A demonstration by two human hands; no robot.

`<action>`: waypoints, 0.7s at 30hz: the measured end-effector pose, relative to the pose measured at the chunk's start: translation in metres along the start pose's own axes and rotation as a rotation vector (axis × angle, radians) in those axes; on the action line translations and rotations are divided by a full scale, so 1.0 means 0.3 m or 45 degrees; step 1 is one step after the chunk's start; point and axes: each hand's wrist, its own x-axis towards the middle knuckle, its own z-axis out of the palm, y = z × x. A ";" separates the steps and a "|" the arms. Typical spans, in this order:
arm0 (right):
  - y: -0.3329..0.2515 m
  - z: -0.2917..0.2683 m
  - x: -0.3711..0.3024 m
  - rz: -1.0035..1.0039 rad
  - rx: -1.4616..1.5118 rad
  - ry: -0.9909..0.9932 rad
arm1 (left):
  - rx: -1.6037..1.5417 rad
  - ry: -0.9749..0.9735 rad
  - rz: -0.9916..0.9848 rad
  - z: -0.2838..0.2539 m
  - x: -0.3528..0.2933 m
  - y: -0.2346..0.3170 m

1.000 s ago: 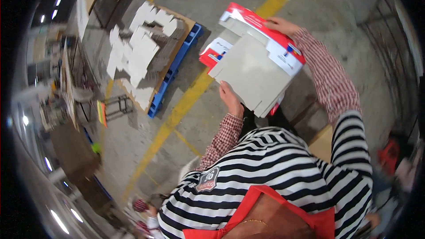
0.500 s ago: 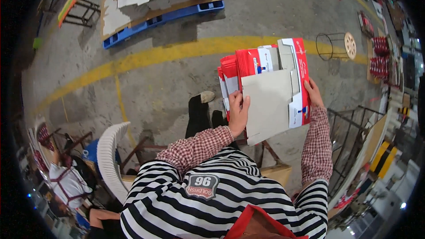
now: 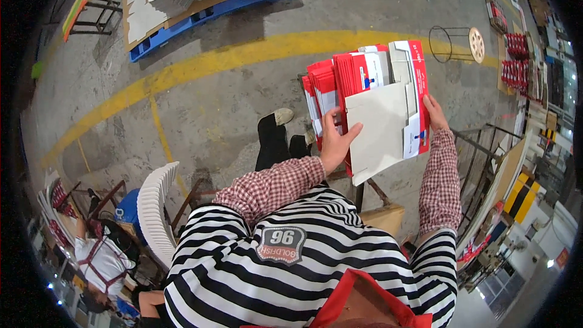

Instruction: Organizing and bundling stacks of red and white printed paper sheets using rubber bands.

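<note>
In front of me is a stack of flat folded cartons (image 3: 378, 127), red and white on the outside, with a plain grey-white inner panel facing up. More red-and-white folded cartons (image 3: 322, 85) lie fanned in overlapping layers along its left side. My right hand (image 3: 435, 113) grips the stack's right edge, thumb on top and the other fingers hidden underneath. At the left edge, my left hand (image 3: 337, 144) has its thumb and fingers spread apart, the thumb by the top carton's edge and the fingers against the cartons beside it. What supports the stack is mostly hidden.
A blue pallet (image 3: 212, 17) bearing grey-white cardboard stands at the far left. A round-topped wire stool (image 3: 477, 45) is at the far right. Left of me are a curved row of white pieces (image 3: 153, 206) and another person (image 3: 103, 252). A metal frame (image 3: 480, 146) stands right.
My left hand has spread its thumb away from its fingers at the stack's left edge. The stack and my right hand have shifted slightly right and up in view; the whole view has also shifted.
</note>
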 end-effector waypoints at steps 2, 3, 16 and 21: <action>-0.014 0.016 -0.013 -0.013 0.012 0.018 | -0.075 -0.016 -0.037 -0.002 0.038 -0.012; -0.017 0.013 -0.014 -0.015 0.022 0.027 | -0.157 -0.019 -0.076 -0.002 0.053 -0.016; -0.082 0.091 0.008 0.204 0.320 0.042 | -0.551 -0.363 -0.230 -0.058 0.071 0.031; 0.047 0.000 0.042 0.076 0.212 0.016 | -0.453 -0.312 -0.167 -0.023 0.067 0.022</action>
